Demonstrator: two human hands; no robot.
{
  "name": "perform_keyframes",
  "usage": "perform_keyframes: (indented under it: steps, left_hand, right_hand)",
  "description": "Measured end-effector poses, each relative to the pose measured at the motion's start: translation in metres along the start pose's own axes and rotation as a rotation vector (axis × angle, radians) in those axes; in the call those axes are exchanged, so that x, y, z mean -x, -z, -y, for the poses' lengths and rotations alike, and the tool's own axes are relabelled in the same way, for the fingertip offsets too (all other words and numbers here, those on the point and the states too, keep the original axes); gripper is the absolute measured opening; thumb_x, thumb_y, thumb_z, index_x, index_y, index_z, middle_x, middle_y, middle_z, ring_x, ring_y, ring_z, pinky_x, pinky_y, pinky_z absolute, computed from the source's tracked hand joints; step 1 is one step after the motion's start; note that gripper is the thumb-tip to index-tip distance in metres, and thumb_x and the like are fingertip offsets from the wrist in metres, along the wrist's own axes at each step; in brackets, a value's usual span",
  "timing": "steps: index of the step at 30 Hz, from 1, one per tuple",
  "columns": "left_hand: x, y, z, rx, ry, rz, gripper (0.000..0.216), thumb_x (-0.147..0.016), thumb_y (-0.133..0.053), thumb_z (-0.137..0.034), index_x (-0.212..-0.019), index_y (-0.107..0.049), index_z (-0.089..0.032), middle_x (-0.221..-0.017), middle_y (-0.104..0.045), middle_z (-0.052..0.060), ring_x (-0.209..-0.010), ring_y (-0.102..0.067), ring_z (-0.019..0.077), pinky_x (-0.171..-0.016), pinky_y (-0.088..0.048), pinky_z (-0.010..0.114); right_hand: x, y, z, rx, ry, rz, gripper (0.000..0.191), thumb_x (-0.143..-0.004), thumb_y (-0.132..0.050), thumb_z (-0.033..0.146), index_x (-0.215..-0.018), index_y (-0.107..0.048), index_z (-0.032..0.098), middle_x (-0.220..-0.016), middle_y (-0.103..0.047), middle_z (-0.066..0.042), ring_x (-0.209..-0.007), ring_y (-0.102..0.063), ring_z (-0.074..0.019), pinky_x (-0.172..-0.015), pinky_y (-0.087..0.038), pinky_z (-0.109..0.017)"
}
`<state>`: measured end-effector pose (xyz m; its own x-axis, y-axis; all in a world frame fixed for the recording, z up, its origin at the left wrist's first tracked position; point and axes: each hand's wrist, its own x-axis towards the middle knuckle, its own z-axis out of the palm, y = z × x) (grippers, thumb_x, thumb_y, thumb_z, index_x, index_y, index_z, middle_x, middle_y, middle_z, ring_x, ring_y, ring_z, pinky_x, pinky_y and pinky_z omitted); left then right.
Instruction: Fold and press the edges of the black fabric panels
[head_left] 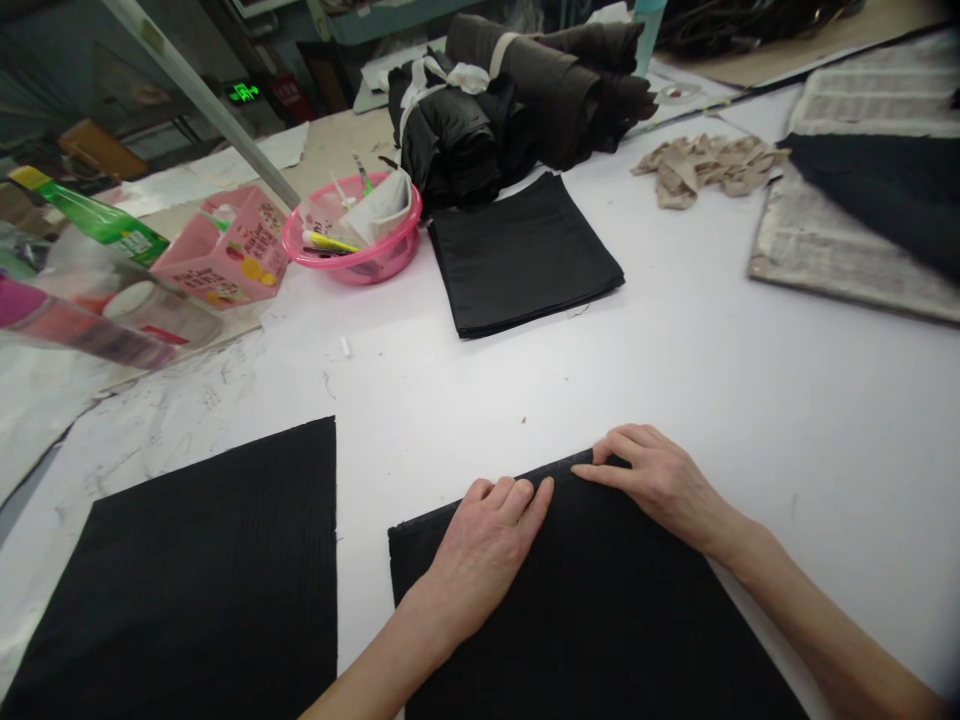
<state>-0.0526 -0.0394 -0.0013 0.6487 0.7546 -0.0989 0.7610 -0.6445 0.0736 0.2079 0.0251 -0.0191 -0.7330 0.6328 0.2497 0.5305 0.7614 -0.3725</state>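
Note:
A black fabric piece (pixel 600 610) lies on the white table in front of me, its far edge showing a narrow folded strip. My left hand (pixel 487 550) is closed at that edge, fingers bent over the strip and thumb lying along it. Close by, my right hand (pixel 660 485) pinches the same edge near its right corner between thumb and fingers. What lies under the curled left fingers is hidden. To the left a second black fabric piece (pixel 217 570) rests flat, apart from both hands.
Beyond the hands is a stack of black fabric squares (pixel 525 255), with dark rolled bundles (pixel 540 85) behind. A pink basin (pixel 360 265) of small tools, a pink box (pixel 225 250) and bottles stand left. Beige strips (pixel 701 165) and a cloth-covered board (pixel 810 240) are right.

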Motion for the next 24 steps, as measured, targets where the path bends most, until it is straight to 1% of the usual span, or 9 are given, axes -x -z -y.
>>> perform_keyframes:
  steps: [6, 10, 13, 18, 24]
  left_hand:
    - [-0.006, -0.001, -0.003, -0.018, -0.007, 0.003, 0.054, -0.094, -0.041, -0.008, -0.146, -0.029, -0.014, -0.103, -0.052, 0.007, -0.09, -0.049, 0.0203, -0.076, -0.044, 0.035]
    - [-0.01, 0.0, -0.01, -0.07, -0.029, -0.03, 0.051, -0.093, -0.041, -0.006, -0.144, -0.033, -0.007, -0.108, -0.051, 0.009, -0.095, -0.048, 0.021, -0.08, -0.044, 0.035]
    - [-0.014, 0.001, -0.013, -0.102, -0.043, -0.038, 0.052, -0.091, -0.04, -0.004, -0.143, -0.034, -0.004, -0.107, -0.051, 0.009, -0.093, -0.048, 0.0205, -0.079, -0.045, 0.035]
    - [-0.019, 0.001, -0.014, -0.096, -0.036, -0.032, 0.054, -0.091, -0.042, -0.006, -0.144, -0.032, -0.008, -0.102, -0.051, 0.007, -0.09, -0.049, 0.02, -0.077, -0.045, 0.035]
    - [-0.023, 0.002, -0.015, -0.082, -0.036, -0.029, 0.054, -0.091, -0.044, -0.008, -0.144, -0.032, -0.007, -0.099, -0.051, 0.007, -0.088, -0.049, 0.0199, -0.073, -0.045, 0.035]
  right_hand:
    - [0.001, 0.001, -0.001, 0.011, 0.01, 0.002, 0.03, -0.102, -0.042, 0.017, -0.122, -0.061, 0.03, -0.1, -0.058, -0.005, -0.095, -0.052, -0.0179, -0.086, -0.039, -0.035]
    - [0.0, 0.004, 0.001, 0.021, 0.028, 0.02, 0.029, -0.102, -0.043, 0.018, -0.123, -0.061, 0.027, -0.1, -0.058, -0.005, -0.099, -0.051, -0.0188, -0.089, -0.039, -0.036]
    - [0.0, 0.007, 0.002, 0.029, 0.026, 0.038, 0.028, -0.103, -0.043, 0.019, -0.123, -0.061, 0.026, -0.101, -0.058, -0.006, -0.101, -0.051, -0.0193, -0.089, -0.039, -0.036]
    - [0.002, 0.01, 0.0, 0.037, 0.006, 0.049, 0.026, -0.103, -0.043, 0.02, -0.121, -0.061, 0.026, -0.1, -0.058, -0.005, -0.101, -0.051, -0.019, -0.091, -0.038, -0.037]
    - [0.005, 0.013, -0.007, 0.035, 0.017, 0.015, 0.026, -0.103, -0.043, 0.019, -0.118, -0.062, 0.026, -0.099, -0.059, -0.004, -0.101, -0.051, -0.0186, -0.09, -0.038, -0.036]
